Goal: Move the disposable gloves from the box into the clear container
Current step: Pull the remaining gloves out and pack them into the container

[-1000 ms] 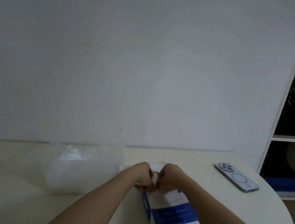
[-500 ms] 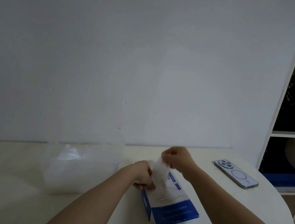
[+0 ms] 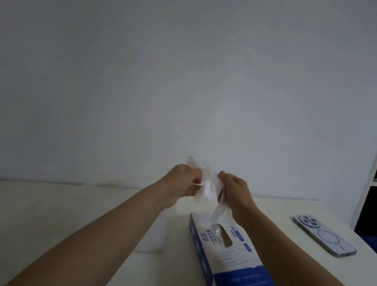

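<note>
Forearms reached up from the near edge of the table (image 3: 43,231), both bare, and converged above its far edge in front of the pale wall (image 3: 194,69). The left hand (image 3: 183,182) was raised clear of the table with its back to the camera, knuckles up and fingers curled inward, and it pinched the left side of a thin, see-through glove (image 3: 207,187). Below that forearm the clear container (image 3: 155,237) showed only faintly near the middle of the table, mostly hidden by the arm, and its outline was hard to make out.

The glove hung crumpled between the two hands, held up in the air. The right hand (image 3: 235,190) mirrored the left at about the same height, wrist bent and fingers curled round the glove's right side. A strip of the plastic trailed down from this hand toward the far end of the box (image 3: 232,262); whether it touched the box I could not tell.

The box, blue and white, lay flat under the right forearm, its long side running toward the near right edge, and more clear plastic showed in the oval slot on top. A phone (image 3: 324,235) lay face down by the right edge, well apart from the box. A white shelf (image 3: 376,174) stood beyond that edge.
</note>
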The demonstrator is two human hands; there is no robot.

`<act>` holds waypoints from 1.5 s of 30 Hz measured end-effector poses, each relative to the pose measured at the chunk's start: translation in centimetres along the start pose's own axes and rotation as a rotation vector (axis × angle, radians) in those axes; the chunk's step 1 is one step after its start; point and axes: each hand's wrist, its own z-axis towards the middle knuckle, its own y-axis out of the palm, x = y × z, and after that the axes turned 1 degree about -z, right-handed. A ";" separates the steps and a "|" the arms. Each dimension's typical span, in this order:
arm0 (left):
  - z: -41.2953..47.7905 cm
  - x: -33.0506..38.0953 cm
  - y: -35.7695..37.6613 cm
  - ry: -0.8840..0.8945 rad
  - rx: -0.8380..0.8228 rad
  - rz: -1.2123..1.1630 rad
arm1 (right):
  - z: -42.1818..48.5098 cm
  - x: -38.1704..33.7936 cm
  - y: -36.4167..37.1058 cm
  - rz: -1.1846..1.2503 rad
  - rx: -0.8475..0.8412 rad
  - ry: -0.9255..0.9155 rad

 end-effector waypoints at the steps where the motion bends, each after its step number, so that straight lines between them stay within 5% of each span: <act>1: -0.2 0.3 -1.0 -0.023 0.010 -0.073 | 0.0 -0.1 0.7 0.002 -0.020 -0.008; 14: 0.1 -0.4 -11.0 -0.088 0.376 -0.146 | 2.6 -1.9 9.3 -0.342 -0.301 -0.160; 23: 0.1 -1.6 -14.4 -0.089 0.376 -0.189 | 3.0 -2.6 14.7 -0.614 -0.511 -0.290; 28: 0.1 -2.4 -15.9 -0.076 0.396 -0.278 | 2.9 -2.0 14.5 -0.249 -0.449 -0.087; 35: 0.0 -2.7 -16.8 -0.051 0.415 -0.243 | 3.6 -2.3 12.9 -0.042 -0.360 0.152; 41: -0.1 -2.3 -17.0 -0.165 0.322 -0.488 | 3.1 -2.3 13.1 -0.065 -0.305 0.108; 45: -0.7 -1.9 -16.4 -0.215 0.192 -0.423 | 2.4 -2.8 13.7 0.011 -0.339 0.086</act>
